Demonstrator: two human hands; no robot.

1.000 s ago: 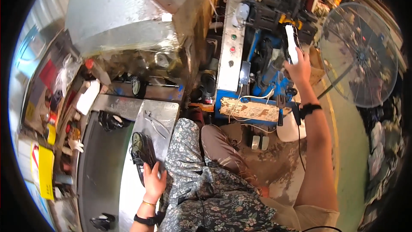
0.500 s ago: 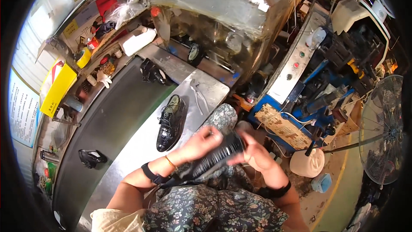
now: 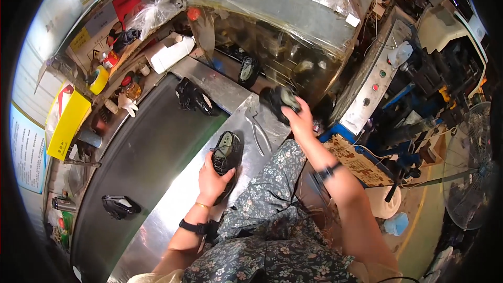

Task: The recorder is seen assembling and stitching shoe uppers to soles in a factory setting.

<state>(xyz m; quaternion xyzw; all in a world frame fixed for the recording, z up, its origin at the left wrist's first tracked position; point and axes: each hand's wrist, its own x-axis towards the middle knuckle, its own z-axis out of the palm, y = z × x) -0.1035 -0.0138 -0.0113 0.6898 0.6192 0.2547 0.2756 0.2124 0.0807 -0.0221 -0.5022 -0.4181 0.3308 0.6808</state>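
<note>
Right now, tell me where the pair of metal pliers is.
In the head view, the metal pliers lie on the shiny steel table, just right of the black shoe under the left hand.

Right hand (image 3: 299, 120) hides part of blurred black shoe (image 3: 277, 101).

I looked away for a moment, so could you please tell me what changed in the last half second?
The hands parted: the right hand carried a black shoe up toward the metal hood; the left hand took hold of the shoe on the steel table. The pliers stayed put.
</note>
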